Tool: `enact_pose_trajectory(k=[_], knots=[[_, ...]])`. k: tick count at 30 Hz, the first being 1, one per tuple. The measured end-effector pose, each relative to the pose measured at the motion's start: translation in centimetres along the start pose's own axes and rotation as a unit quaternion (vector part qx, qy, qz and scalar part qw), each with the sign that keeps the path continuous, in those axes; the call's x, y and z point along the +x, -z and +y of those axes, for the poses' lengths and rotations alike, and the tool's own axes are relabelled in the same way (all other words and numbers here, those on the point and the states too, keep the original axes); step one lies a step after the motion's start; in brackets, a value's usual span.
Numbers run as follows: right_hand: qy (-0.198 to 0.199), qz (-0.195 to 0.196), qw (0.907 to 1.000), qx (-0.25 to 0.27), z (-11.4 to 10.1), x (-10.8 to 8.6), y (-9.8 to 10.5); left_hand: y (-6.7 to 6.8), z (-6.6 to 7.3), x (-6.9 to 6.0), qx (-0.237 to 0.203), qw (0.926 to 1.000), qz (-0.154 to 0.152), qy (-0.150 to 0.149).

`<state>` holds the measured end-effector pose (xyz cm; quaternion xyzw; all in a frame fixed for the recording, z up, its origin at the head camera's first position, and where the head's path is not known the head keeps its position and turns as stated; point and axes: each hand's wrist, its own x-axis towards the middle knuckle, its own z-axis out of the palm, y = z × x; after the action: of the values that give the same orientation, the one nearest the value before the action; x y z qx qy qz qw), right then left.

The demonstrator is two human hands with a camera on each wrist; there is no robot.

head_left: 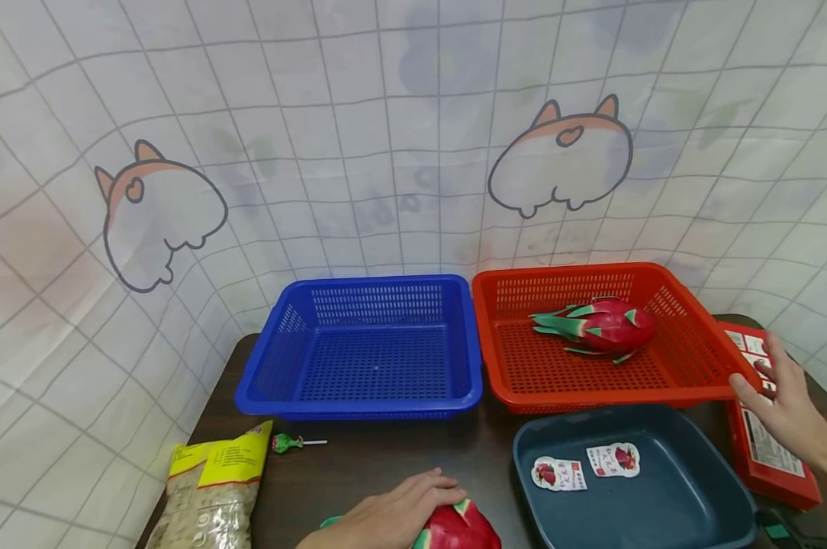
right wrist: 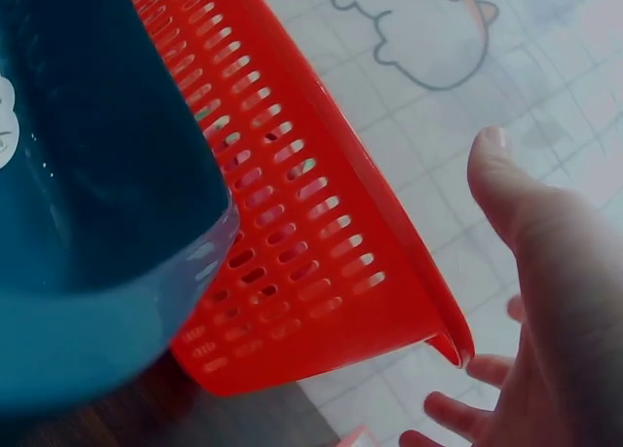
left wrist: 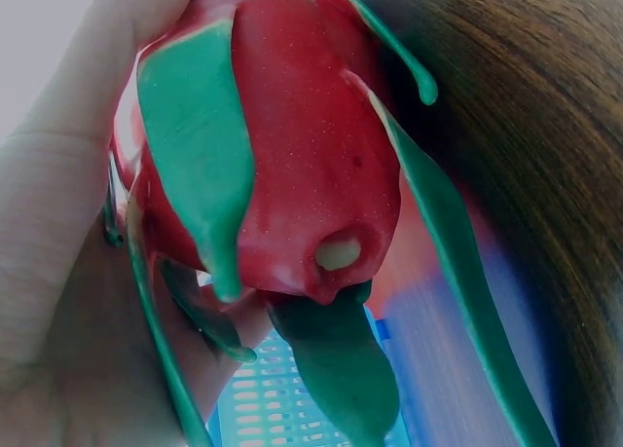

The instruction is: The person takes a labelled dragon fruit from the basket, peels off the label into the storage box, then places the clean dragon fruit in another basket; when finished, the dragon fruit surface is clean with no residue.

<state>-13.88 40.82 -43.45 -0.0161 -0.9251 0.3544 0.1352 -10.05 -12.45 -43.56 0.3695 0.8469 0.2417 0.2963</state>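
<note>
At the bottom middle of the head view my left hand [head_left: 403, 507] grips a red dragon fruit [head_left: 463, 530] with green scales. The left wrist view shows this dragon fruit [left wrist: 302, 135] close up, the thumb and palm wrapped along one side and a small hole in its end. My right hand [head_left: 791, 404] is at the front right corner of the red basket [head_left: 592, 398], its fingers spread and holding nothing. In the right wrist view the right hand [right wrist: 560, 272] is beside the basket's rim; contact is unclear. Another dragon fruit [head_left: 613, 326] lies inside that basket.
A blue basket [head_left: 379, 412] stands left of the red one. In front is a dark blue tray [head_left: 633, 511] with two fruit-printed labels [head_left: 614, 460]. A red box [head_left: 773, 457] lies at right. At left are a yellow-topped bag [head_left: 210, 496] and a lollipop [head_left: 288, 442].
</note>
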Motion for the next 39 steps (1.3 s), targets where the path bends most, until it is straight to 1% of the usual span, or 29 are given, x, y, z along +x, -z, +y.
enact_pose_trajectory(k=[6,11,13,19,25,28,33,35,39], knots=[[0.014,-0.030,0.9994,-0.003,0.5,0.3,-0.5,0.1,0.0,-0.2,0.003,1.0000,0.001,0.001],[0.052,-0.024,0.9983,-0.010,0.6,0.7,-1.0,0.2,0.0,-0.2,0.007,0.9999,0.003,-0.006],[0.056,-0.022,0.9981,-0.013,0.6,0.7,-1.1,0.2,0.0,-0.2,0.008,0.9999,0.004,-0.007],[0.050,-0.022,0.9985,-0.006,0.4,0.8,-1.1,0.1,0.1,-0.1,0.006,1.0000,0.004,-0.002],[0.047,-0.015,0.9988,-0.007,0.3,0.9,-1.1,0.0,0.2,-0.2,0.008,0.9999,0.006,-0.009],[0.044,-0.017,0.9988,-0.011,0.3,1.1,-1.1,0.0,0.3,-0.1,0.026,0.9995,0.009,-0.015],[0.031,-0.027,0.9990,-0.017,0.4,1.0,-0.8,-0.2,0.7,0.2,0.083,0.9962,0.013,-0.026],[0.031,-0.030,0.9990,-0.014,0.4,1.0,-0.8,-0.2,0.9,0.3,0.085,0.9962,0.010,-0.017],[0.035,-0.037,0.9987,-0.011,0.3,1.0,-0.9,-0.1,1.1,0.0,0.072,0.9973,0.011,-0.004]])
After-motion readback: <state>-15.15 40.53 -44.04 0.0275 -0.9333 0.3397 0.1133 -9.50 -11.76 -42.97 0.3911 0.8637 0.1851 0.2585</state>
